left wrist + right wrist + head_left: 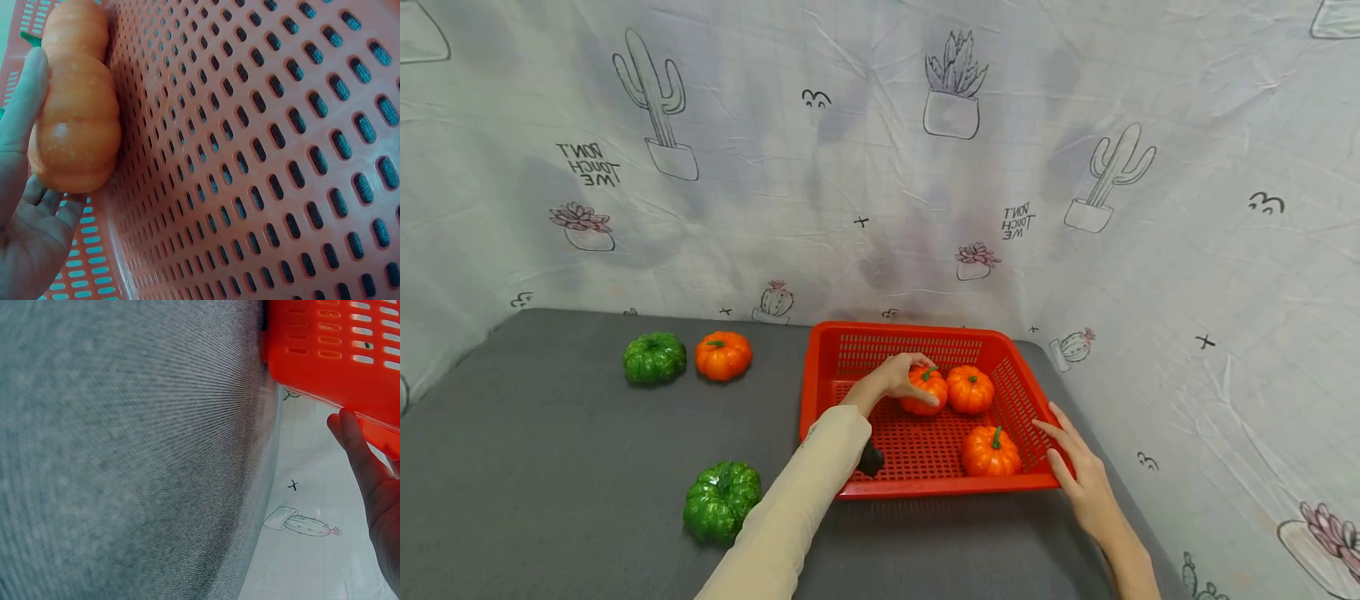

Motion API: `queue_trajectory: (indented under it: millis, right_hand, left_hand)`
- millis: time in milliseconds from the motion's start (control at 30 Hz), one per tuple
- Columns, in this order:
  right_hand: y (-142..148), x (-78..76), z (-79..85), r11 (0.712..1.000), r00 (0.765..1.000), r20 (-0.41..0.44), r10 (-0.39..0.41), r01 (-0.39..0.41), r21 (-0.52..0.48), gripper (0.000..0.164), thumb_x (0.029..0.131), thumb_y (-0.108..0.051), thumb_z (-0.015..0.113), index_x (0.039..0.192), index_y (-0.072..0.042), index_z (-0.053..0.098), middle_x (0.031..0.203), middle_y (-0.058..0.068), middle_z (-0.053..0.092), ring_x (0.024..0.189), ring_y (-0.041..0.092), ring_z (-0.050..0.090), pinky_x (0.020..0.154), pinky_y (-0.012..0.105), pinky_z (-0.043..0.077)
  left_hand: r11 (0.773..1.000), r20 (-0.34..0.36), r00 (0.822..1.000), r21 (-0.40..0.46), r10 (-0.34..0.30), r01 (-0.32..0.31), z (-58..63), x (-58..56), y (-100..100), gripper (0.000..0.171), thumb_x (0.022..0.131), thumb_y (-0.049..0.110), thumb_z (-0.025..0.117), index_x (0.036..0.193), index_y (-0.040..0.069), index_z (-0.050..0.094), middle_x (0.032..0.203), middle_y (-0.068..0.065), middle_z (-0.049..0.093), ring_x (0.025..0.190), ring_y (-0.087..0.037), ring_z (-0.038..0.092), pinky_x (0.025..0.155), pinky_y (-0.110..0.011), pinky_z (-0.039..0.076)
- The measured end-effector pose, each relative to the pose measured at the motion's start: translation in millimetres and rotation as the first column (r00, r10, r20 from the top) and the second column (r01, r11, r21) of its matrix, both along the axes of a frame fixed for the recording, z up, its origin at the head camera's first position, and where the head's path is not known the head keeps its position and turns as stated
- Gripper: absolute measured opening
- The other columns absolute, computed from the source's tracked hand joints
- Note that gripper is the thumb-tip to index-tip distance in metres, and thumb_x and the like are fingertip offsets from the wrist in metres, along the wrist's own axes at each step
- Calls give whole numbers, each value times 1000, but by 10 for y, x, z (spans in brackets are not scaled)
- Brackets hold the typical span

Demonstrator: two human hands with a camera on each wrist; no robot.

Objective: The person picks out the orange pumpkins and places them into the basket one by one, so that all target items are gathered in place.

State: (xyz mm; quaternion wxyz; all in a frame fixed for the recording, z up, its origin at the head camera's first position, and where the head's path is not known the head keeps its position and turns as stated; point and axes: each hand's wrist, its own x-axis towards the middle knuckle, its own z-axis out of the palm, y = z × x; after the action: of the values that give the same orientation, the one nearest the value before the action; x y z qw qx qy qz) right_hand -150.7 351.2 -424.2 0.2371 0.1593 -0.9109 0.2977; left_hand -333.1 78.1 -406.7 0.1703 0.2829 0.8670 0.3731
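1. Orange and ribbed, the held pumpkin [922, 403] sits near the centre of the frame, inside the red basket [925, 491]. My left hand [891, 379] grips it, thumb on the near side and fingers curled round the far side; I judge that this keeps so round a body from rolling.

2. Just to its right lies a second orange pumpkin [972, 389]. I cannot tell whether the two touch, or whether mine bears on the basket's floor.

3. Lower right of centre, a third orange pumpkin [991, 452] stands by the basket's near wall, apart from my grip.

4. At lower right, my right hand [1082, 475] sets its fingers, fairly straight and spread, against the basket's rim, probably to steady it.

5. Left of the basket, on the grey bench [550, 458], a green pumpkin [655, 358] sits beside a fourth orange pumpkin [723, 356]. Another green pumpkin [721, 500] lies lower down, next to my left sleeve [797, 508]; no reason for that spacing shows.
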Motion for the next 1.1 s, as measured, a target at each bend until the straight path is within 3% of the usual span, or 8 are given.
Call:
queue_trajectory:
  millis: [333,733,900,1100]
  right_hand:
    - [-2,11,-8,999,999,40,-33,33,2,35,94,-6,54,128,-6,59,151,11,36,128,4,38,97,3,20]
    - [6,21,-27,999,999,34,-43,43,6,35,94,-7,53,129,-6,59,150,11,37,128,2,37,96,2,20]
    - [-2,18,-39,999,999,19,-36,36,6,35,94,-5,53,128,-6,59,150,11,37,127,2,37,97,2,20]
    - [-13,20,-38,1000,1000,3,-27,27,5,35,93,-4,53,128,-5,59,149,12,38,127,3,38,97,3,20]
  left_hand:
    - [998,27,1000,-53,-14,15,34,12,-24,66,79,27,80,138,15,53,147,-12,42,137,-33,32,107,-45,35]
    - [999,83,996,-26,-23,25,53,15,-35,71,78,22,81,141,12,50,149,-13,39,137,-29,34,105,-42,38]
    - [999,91,995,-21,-41,43,51,2,-40,71,77,17,82,141,12,50,149,-14,37,131,-28,41,99,-38,40]
    - [999,91,995,-7,-41,41,58,-15,-55,68,76,14,82,138,11,53,148,-14,39,137,-30,34,105,-43,37]
